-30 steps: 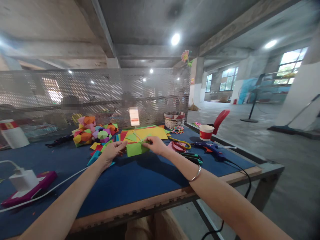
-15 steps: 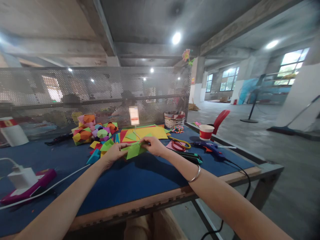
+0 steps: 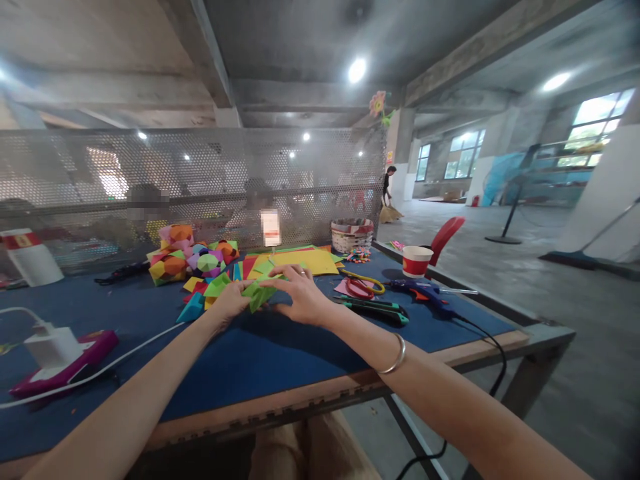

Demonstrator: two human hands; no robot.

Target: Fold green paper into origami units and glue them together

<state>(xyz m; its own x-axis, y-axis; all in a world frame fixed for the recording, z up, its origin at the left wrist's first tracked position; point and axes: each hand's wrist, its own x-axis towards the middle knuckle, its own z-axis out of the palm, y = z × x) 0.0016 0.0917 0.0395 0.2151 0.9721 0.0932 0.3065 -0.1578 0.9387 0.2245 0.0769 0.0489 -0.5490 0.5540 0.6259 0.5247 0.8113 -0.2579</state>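
Observation:
A folded piece of green paper [image 3: 257, 297] is in my left hand [image 3: 231, 305], pinched between thumb and fingers above the blue table top. At its right side, my right hand [image 3: 305, 299] has thumb and fingers spread, the index finger reaching over the paper's edge. Behind my hands lies a stack of yellow paper [image 3: 320, 262] with red and green sheets under it. Small folded pieces in blue, red and green, such as a blue one [image 3: 192, 308], lie beside my left hand.
Finished-looking colourful paper balls [image 3: 170, 267] stand at the left back. Toward the right lie scissors [image 3: 367, 283], a green-black utility knife [image 3: 375, 309], a glue gun [image 3: 423, 293], a paper cup [image 3: 416, 260] and a basket [image 3: 351, 235]. A power strip [image 3: 65, 367] with its cord occupies the left.
My right hand has gone from pinching the green paper to spread fingers beside it. The paper, flat before, now looks more folded. A person with a broom has appeared in the background.

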